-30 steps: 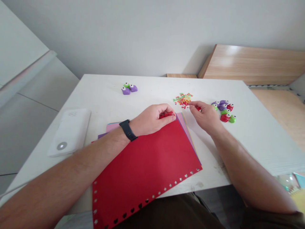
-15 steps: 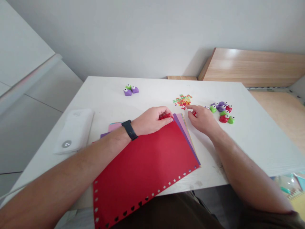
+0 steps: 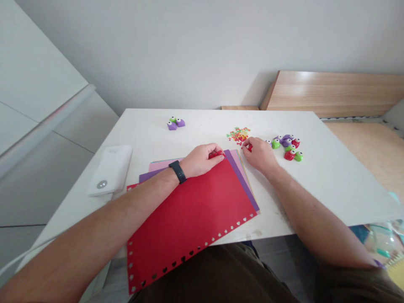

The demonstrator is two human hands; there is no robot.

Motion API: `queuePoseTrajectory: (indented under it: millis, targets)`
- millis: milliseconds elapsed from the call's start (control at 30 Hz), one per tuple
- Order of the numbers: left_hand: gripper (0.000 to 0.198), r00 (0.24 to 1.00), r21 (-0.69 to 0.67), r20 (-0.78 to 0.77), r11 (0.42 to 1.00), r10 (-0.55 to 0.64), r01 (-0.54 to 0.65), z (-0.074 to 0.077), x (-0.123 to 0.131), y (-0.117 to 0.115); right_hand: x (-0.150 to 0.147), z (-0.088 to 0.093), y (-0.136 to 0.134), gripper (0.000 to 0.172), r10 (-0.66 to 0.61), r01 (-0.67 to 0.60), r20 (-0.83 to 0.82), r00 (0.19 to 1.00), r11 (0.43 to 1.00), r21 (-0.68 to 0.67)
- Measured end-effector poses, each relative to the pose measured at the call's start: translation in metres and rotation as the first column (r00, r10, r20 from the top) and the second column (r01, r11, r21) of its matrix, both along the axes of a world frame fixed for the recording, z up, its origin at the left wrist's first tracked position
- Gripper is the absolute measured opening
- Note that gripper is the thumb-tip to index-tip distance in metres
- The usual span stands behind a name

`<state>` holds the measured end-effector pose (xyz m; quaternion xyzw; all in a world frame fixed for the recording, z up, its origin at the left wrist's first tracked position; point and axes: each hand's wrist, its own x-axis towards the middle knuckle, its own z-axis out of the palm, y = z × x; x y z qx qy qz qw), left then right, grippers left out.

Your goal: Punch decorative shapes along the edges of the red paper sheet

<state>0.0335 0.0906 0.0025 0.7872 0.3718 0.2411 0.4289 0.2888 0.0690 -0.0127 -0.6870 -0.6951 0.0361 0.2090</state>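
A red sheet of paper (image 3: 195, 206) lies on top of a fanned stack, with small heart and star shapes cut along its edges. My left hand (image 3: 205, 158), with a dark band at the wrist, is closed on the sheet's far corner; the red part under its fingers is partly hidden. Close by on the right, my right hand (image 3: 259, 153) has its fingers curled round a small red craft punch (image 3: 250, 147), mostly covered by the hand. Just beyond its fingertips is a pile of tiny coloured paper cut-outs (image 3: 239, 134).
Several purple, green and red craft punches with eyes (image 3: 288, 141) stand right of the pile. Another small group of punches (image 3: 176, 123) sits at the back left. A white box-like object (image 3: 111, 170) lies on the left of the white table (image 3: 331, 176). Purple paper (image 3: 241, 181) shows under the red sheet.
My right index finger, stretched toward the cut-outs before, has drawn back and curled in by the red punch. My left hand keeps its hold on the sheet. The whole view has shifted slightly.
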Motion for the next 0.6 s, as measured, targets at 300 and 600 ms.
queuePoseTrajectory:
  millis: [300,600]
  targets:
    - [0.033,1.000,0.042,0.011,0.999,0.026,-0.027,-0.008,-0.002,0.003,0.008,0.000,0.009,0.028,-0.074,0.084,-0.117,0.990,0.993,0.080]
    - [0.032,0.998,0.034,0.063,0.999,0.025,-0.028,-0.014,-0.003,0.003,-0.003,0.007,0.006,0.025,0.014,-0.007,-0.341,0.940,1.000,0.020]
